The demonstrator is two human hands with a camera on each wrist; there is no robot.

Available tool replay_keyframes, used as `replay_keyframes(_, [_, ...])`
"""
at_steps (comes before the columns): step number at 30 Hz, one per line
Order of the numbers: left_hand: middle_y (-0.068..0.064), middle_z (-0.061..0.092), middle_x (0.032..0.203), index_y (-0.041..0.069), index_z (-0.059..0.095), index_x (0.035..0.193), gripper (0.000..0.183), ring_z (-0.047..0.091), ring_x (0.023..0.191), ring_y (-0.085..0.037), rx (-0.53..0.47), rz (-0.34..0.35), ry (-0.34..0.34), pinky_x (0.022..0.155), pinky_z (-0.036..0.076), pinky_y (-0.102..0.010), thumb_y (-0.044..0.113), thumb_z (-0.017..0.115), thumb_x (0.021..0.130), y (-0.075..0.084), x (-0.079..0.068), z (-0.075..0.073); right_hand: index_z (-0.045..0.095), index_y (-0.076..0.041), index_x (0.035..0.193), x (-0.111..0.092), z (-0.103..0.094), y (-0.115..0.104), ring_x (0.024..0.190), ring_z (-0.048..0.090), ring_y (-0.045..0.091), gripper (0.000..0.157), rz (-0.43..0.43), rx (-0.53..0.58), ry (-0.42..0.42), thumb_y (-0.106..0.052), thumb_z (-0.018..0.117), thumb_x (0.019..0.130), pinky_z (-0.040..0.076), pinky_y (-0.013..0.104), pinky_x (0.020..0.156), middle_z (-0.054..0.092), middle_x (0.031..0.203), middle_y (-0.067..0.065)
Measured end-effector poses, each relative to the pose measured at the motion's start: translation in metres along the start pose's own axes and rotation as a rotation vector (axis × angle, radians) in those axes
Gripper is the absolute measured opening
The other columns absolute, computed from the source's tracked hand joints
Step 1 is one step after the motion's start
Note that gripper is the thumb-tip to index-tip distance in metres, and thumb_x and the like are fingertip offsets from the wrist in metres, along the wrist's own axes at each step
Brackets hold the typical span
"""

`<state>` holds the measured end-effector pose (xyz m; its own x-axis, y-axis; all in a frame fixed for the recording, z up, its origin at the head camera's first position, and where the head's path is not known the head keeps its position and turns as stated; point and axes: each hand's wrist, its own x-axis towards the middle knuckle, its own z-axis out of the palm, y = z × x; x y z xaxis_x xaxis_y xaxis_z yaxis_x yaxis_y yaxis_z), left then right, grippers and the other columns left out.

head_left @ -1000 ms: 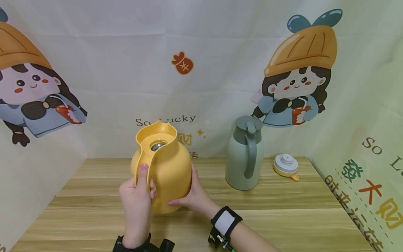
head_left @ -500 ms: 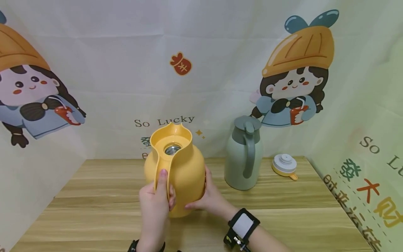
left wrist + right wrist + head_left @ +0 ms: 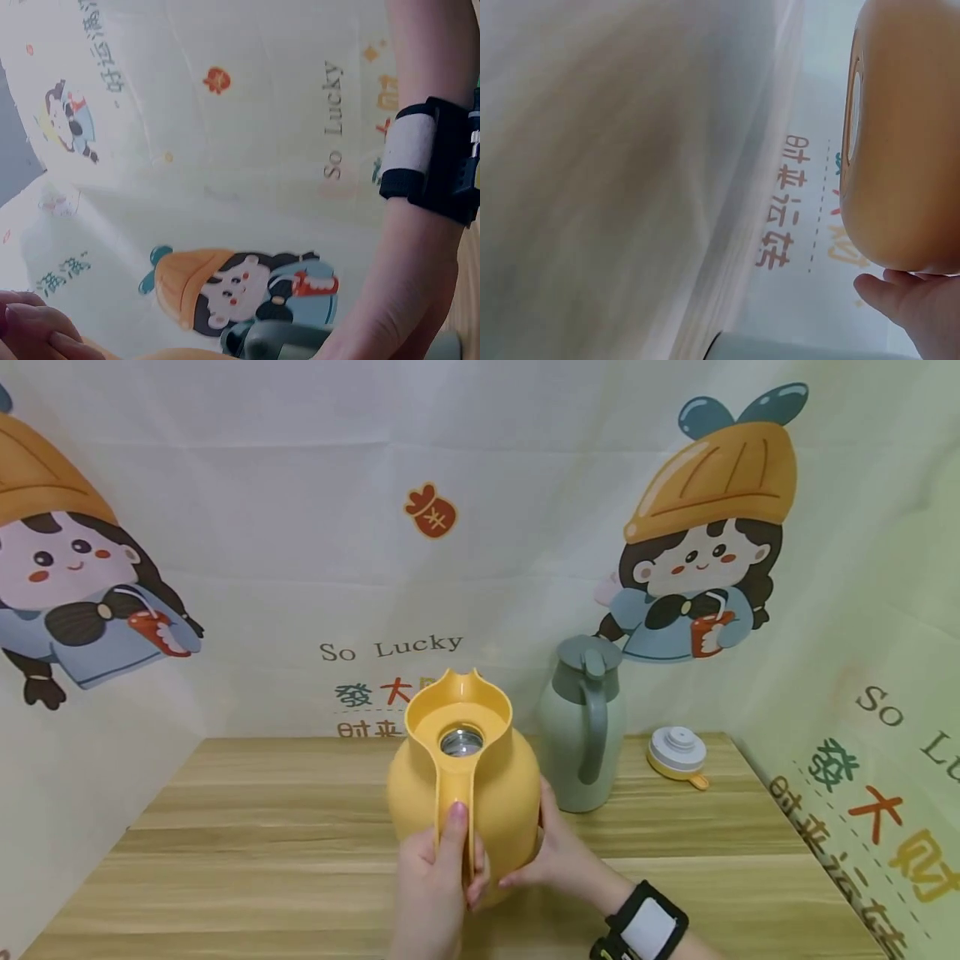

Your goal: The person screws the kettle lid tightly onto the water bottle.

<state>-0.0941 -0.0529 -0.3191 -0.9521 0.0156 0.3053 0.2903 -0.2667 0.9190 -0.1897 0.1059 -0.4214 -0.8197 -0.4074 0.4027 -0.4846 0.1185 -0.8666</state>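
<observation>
Wood table [image 3: 262, 843], pale streaky grain running left to right. Far side, right of centre, I see a green jug [image 3: 573, 743], upright. Just right of it, near the far right corner: stopper [image 3: 678, 752], white side up, yellow tab pointing near.

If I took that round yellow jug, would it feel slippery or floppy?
The round yellow jug may be slippery: its sides look smooth. It's probably stiff: no dent shows by the right hand. Its shiny lining might break.

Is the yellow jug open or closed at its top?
Open. In the head view, the yellow jug has its round mouth uncovered, and a white-and-yellow stopper lies on the table.
</observation>
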Motion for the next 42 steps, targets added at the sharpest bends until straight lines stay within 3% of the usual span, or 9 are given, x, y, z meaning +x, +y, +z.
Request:
replay_keyframes(3, [-0.018,0.031,0.039,-0.009,0.039,0.058,0.053,0.029,0.032,-0.019,0.007,0.004,-0.056,0.029,0.027,-0.03,0.019,0.034,0.103,-0.003,-0.007,0.006,0.002,-0.022,0.145,-0.011,-0.006,0.006,0.124,0.031,0.028,0.127,-0.045,-0.006,-0.011,-0.021,0.09,0.053,0.023,0.052,0.099,0.019,0.145,0.007])
replay_keyframes(7, [-0.024,0.03,0.04,-0.008,0.039,0.058,0.053,0.029,0.031,-0.02,-0.009,0.011,-0.126,0.029,0.029,-0.025,0.018,0.031,0.103,-0.009,-0.015,0.013,0.002,-0.021,0.145,-0.026,-0.014,0.009,0.124,0.032,0.027,0.127,-0.07,-0.047,-0.017,-0.031,0.089,0.053,0.025,0.04,0.101,0.021,0.145,0.008])
replay_keyframes(11, [-0.025,0.026,0.04,-0.01,0.038,0.058,0.054,0.027,0.032,-0.019,-0.1,0.018,-0.182,0.029,0.02,-0.034,0.019,0.03,0.103,-0.016,-0.022,0.019,0.002,-0.02,0.145,-0.038,-0.02,0.011,0.122,0.035,0.026,0.129,-0.08,-0.079,-0.023,-0.04,0.088,0.051,0.027,0.034,0.1,0.024,0.144,0.005])
replay_keyframes(16, [-0.026,0.025,0.04,-0.011,0.038,0.058,0.055,0.033,0.037,-0.008,-0.148,0.011,-0.222,0.031,0.016,-0.037,0.02,0.03,0.103,-0.025,-0.029,0.024,0.0,-0.021,0.145,-0.051,-0.025,0.012,0.124,0.032,0.027,0.133,-0.045,-0.034,-0.037,-0.027,0.091,0.049,0.025,0.033,0.1,0.023,0.145,0.002])
replay_keyframes(21, [-0.026,0.028,0.041,-0.011,0.04,0.057,0.056,0.035,0.04,-0.005,-0.153,0.039,-0.267,0.032,0.019,-0.032,0.018,0.029,0.104,-0.031,-0.033,0.027,0.0,-0.02,0.146,-0.063,-0.03,0.011,0.123,0.032,0.027,0.134,-0.038,-0.012,-0.037,-0.016,0.091,0.048,0.027,0.029,0.099,0.025,0.144,0.005])
replay_keyframes(28, [-0.028,0.036,0.045,-0.01,0.044,0.056,0.053,0.039,0.043,-0.002,-0.086,0.02,-0.24,0.041,0.032,-0.009,0.012,0.032,0.102,-0.036,-0.038,0.032,0.0,-0.025,0.144,-0.074,-0.03,0.004,0.118,0.039,0.029,0.127,0.077,0.173,-0.07,-0.002,0.087,0.054,0.035,0.029,0.096,0.027,0.14,0.008])
replay_keyframes(33, [-0.026,0.042,0.047,-0.009,0.048,0.054,0.054,0.04,0.045,0.0,-0.004,-0.011,-0.225,0.042,0.034,-0.009,0.011,0.032,0.102,-0.042,-0.04,0.031,0.0,-0.028,0.143,-0.078,-0.031,0.004,0.116,0.04,0.03,0.125,0.123,0.219,-0.106,0.0,0.086,0.055,0.036,0.03,0.096,0.028,0.138,0.007])
replay_keyframes(39, [-0.027,0.037,0.047,-0.012,0.045,0.054,0.059,0.041,0.045,-0.002,-0.074,-0.019,-0.281,0.041,0.034,-0.01,0.019,0.032,0.102,-0.046,-0.044,0.03,0.0,-0.027,0.143,-0.083,-0.03,0.006,0.113,0.043,0.032,0.124,0.116,0.292,-0.119,0.006,0.082,0.057,0.04,0.035,0.093,0.029,0.136,0.012])
replay_keyframes(42, [-0.029,0.038,0.048,-0.013,0.045,0.055,0.059,0.042,0.046,-0.002,-0.079,-0.023,-0.29,0.043,0.036,-0.01,0.02,0.032,0.102,-0.048,-0.046,0.031,-0.001,-0.025,0.142,-0.083,-0.028,0.003,0.112,0.044,0.037,0.121,0.095,0.386,-0.143,0.012,0.078,0.059,0.042,0.04,0.092,0.03,0.134,0.018])
